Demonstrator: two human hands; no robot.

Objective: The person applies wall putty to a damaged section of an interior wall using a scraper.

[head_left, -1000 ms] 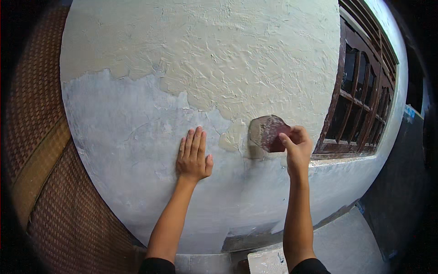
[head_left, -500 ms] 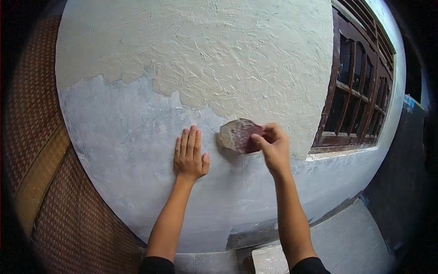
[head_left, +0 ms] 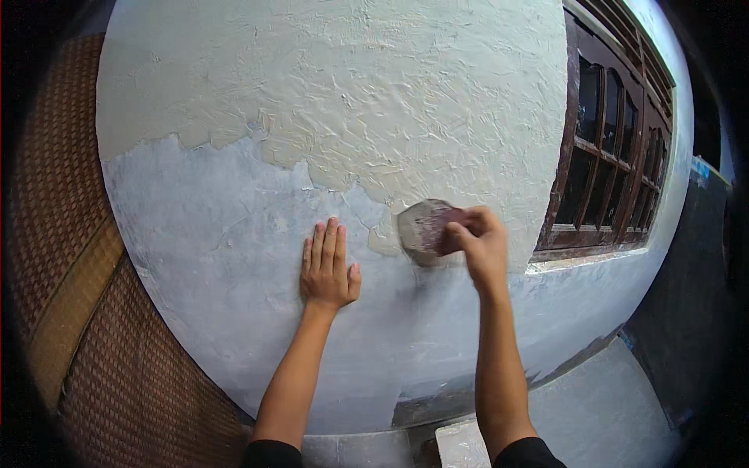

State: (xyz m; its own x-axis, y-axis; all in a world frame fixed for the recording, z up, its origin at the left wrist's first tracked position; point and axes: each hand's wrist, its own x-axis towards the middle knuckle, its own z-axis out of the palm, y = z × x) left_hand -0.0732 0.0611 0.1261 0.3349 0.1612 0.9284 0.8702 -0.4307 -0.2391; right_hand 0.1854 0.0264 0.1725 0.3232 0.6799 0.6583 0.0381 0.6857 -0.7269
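Note:
My right hand point(head_left: 484, 248) pinches a flat maroon putty spreader point(head_left: 425, 229) between thumb and fingers. Its broad face is smeared with pale putty, and its left edge is at the lower border of the coat on the wall. The spreader is slightly blurred. To its left, my left hand point(head_left: 329, 269) lies flat on the bluish-grey wall point(head_left: 211, 242), fingers pointing up and holding nothing. Cream-coloured putty point(head_left: 351, 101) covers the upper wall in rough ridges, ending in a jagged lower edge. A small tongue of it reaches down just left of the spreader.
On the right is a brown wooden window point(head_left: 605, 148) with glass panes and a pale sill point(head_left: 585, 261). A woven panel point(head_left: 148, 374) with a wooden strip point(head_left: 82, 300) borders the left. Below, beside my right forearm, a whitish slab-like object point(head_left: 462, 444) stands near the grey floor point(head_left: 597, 405).
My right hand has moved the spreader a little to the right, uncovering a patch of putty at the border. My left hand stays flat on the wall.

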